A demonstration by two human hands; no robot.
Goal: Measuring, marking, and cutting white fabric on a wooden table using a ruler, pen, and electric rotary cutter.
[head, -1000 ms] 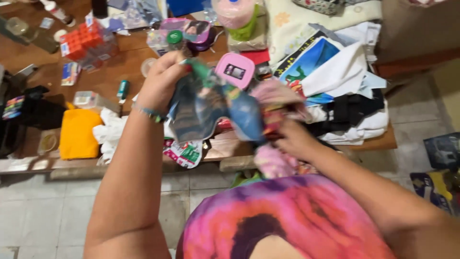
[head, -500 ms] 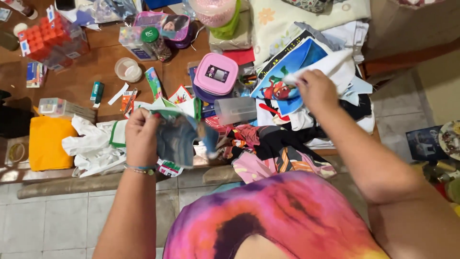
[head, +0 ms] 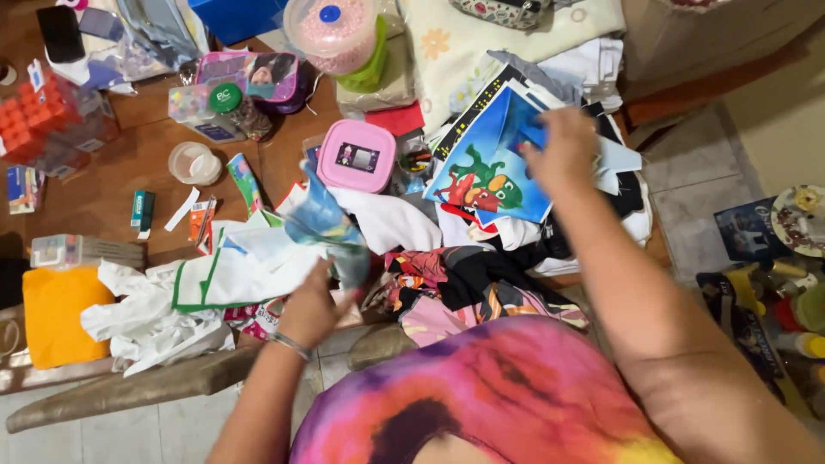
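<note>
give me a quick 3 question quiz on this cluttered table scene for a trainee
1. True or false: the left hand holds a crumpled blue plastic bag.
2. What does the right hand touch? A) the pink square lidded box B) the blue cartoon picture C) the orange cloth
3. What sits on the left wrist?

Key: 1 true. 2 B. 3 a thin silver bracelet.
</note>
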